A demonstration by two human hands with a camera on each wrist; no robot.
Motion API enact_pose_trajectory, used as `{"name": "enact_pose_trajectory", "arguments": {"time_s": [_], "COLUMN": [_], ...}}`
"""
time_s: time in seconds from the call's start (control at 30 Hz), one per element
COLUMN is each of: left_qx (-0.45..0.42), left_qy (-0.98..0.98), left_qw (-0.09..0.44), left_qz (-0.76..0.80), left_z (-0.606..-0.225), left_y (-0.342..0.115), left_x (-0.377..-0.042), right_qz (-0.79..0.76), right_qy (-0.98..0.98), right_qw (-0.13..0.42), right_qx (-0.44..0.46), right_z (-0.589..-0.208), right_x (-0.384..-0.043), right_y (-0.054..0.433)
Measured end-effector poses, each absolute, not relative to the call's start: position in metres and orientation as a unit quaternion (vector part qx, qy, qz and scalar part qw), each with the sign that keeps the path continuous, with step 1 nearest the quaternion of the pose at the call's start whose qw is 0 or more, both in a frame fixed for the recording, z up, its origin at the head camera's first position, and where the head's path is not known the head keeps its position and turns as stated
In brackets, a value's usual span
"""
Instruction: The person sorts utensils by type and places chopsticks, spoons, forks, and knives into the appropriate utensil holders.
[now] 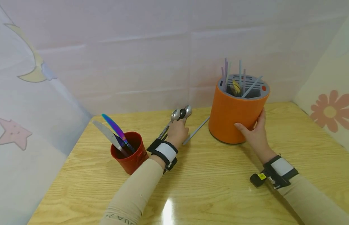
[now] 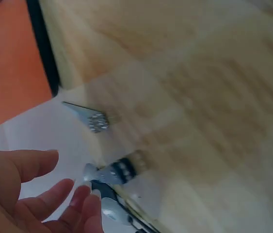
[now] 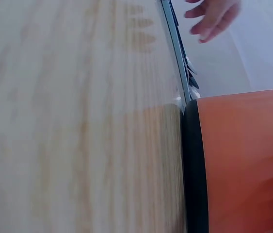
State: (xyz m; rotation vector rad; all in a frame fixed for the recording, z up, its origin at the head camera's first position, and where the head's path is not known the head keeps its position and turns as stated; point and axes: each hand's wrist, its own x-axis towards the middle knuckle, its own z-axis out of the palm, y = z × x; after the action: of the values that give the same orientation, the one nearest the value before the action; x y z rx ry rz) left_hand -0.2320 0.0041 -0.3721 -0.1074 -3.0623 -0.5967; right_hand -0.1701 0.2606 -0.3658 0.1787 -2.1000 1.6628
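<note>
My left hand reaches over several spoons lying on the table, two silver bowls and a black one showing past the fingers. In the left wrist view its thumb stands apart from the loosely bent fingers, and the fingertips are close to the spoons; contact is unclear. My right hand holds the lower right side of an orange utensil holder, thumb on the front and fingers round the side. The holder stands upright with pastel straws and gold-coloured cutlery in its grey slotted top.
A red mug stands at the left, with a silver knife, a blue-purple knife and a dark-handled piece leaning in it. Between left hand and holder lies a thin grey rod. A pale cloth wall rises behind the table.
</note>
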Motion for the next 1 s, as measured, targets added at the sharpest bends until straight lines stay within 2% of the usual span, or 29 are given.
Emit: {"name": "enact_pose_trajectory", "arguments": {"time_s": [0.27,0.7,0.83,1.0], "left_qx": [0.011,-0.016,-0.017,-0.039], "left_qy": [-0.987,-0.994,-0.991,-0.986], "left_qw": [-0.004,-0.055,-0.079,-0.081], "left_qz": [-0.160,-0.098,-0.104,-0.141], "left_z": [-0.381,-0.384,-0.384,-0.384], "left_y": [0.000,0.004,0.000,-0.005], "left_x": [-0.237,-0.248,-0.248,-0.245], "right_qz": [0.599,0.590,0.593,0.601], "right_qy": [-0.767,-0.775,-0.772,-0.768], "right_qw": [0.223,0.219,0.219,0.212], "right_qx": [0.059,0.056,0.058,0.057], "right_z": [-0.372,-0.387,-0.383,-0.368], "right_x": [-0.174,-0.184,-0.181,-0.171], "right_y": [0.265,0.269,0.267,0.259]}}
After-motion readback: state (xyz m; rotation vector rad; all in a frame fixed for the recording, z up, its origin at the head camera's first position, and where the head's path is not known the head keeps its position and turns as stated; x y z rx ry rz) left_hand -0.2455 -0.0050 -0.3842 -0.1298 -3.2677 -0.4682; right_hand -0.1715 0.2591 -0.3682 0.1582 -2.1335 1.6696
